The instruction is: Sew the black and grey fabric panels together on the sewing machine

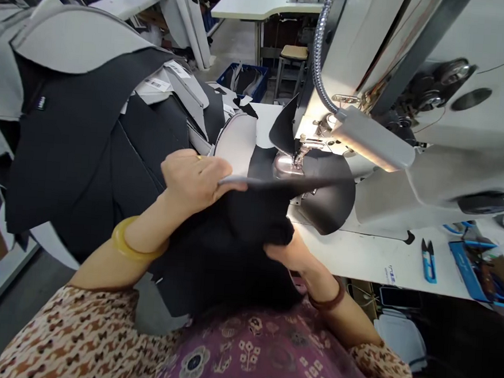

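Observation:
Black fabric [234, 257] with a light grey underside spreads from my lap up to the sewing machine [300, 155]. My left hand [196, 176] is closed on its upper left edge, thumb and fingers pinching it. On the right, my right hand [291, 249] grips a bunched fold of the same fabric; part of that hand is hidden under the cloth. A rounded dark flap [331, 197] of material lies beside the machine's needle area, under the lit lamp [374, 137]. The fabric's middle edge is smeared by motion.
A large pile of black and grey cut pieces [70, 124] lies at left. Blue thread snips [429, 262] and a blue box of tools [483, 271] sit on the right of the machine table [355, 254]. Behind stand a blue crate [259, 89] and a stool [294, 52].

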Available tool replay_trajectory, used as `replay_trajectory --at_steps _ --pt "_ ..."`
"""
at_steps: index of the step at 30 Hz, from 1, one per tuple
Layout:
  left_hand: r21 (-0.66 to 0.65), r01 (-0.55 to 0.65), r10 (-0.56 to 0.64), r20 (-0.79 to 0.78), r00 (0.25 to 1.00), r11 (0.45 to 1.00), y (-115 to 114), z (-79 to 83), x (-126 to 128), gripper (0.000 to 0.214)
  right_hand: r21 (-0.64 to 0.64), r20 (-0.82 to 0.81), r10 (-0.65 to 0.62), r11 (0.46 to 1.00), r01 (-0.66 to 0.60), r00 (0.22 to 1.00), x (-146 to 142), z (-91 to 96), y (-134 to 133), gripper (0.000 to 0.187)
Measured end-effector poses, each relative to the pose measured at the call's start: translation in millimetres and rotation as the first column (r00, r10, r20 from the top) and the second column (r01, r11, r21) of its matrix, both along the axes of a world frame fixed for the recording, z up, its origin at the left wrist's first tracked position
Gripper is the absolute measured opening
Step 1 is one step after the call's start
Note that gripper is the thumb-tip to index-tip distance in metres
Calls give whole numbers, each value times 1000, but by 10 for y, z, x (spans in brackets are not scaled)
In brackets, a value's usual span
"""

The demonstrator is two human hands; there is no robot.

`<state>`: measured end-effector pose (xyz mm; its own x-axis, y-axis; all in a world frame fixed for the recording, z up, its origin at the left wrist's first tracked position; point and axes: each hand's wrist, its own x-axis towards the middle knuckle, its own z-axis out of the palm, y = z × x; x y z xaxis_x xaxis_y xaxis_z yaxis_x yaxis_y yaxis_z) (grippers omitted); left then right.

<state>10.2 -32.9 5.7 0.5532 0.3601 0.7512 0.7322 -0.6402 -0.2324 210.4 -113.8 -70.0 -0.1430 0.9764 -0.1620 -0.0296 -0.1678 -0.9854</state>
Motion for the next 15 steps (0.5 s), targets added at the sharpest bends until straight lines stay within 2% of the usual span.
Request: replay_trajectory --at_steps 1,2,3,5,7,10,12,15 --pt "-151 -64 70 32 997 986 67 -88 27 62 -60 -33 41 997 -43 999 52 24 22 19" --pt "-306 -108 133 64 989 946 126 -199 69 63 -118 -71 40 992 -48 997 117 48 69 21" --pt "-443 -125 189 103 977 888 177 -327 123 63 -171 -107 10 985 -28 994 189 73 139 22" --pt "-616 -75 260 216 941 785 263 -599 259 60 -234 -137 -128 968 94 982 326 129 332 20" --pt "-695 2 311 325 893 719 348 -844 404 56 -243 -118 -260 943 225 958 412 179 533 17" --pt "-743 94 347 415 841 662 501 -1097 568 52 -310 -131 -249 930 199 960 418 216 723 25" --pt "-771 131 347 423 837 623 602 -1192 615 50 -352 -150 -201 926 138 968 387 211 759 37" --pt "-814 101 354 356 865 571 686 -1246 600 46 -371 -145 -242 912 174 959 368 170 758 40"
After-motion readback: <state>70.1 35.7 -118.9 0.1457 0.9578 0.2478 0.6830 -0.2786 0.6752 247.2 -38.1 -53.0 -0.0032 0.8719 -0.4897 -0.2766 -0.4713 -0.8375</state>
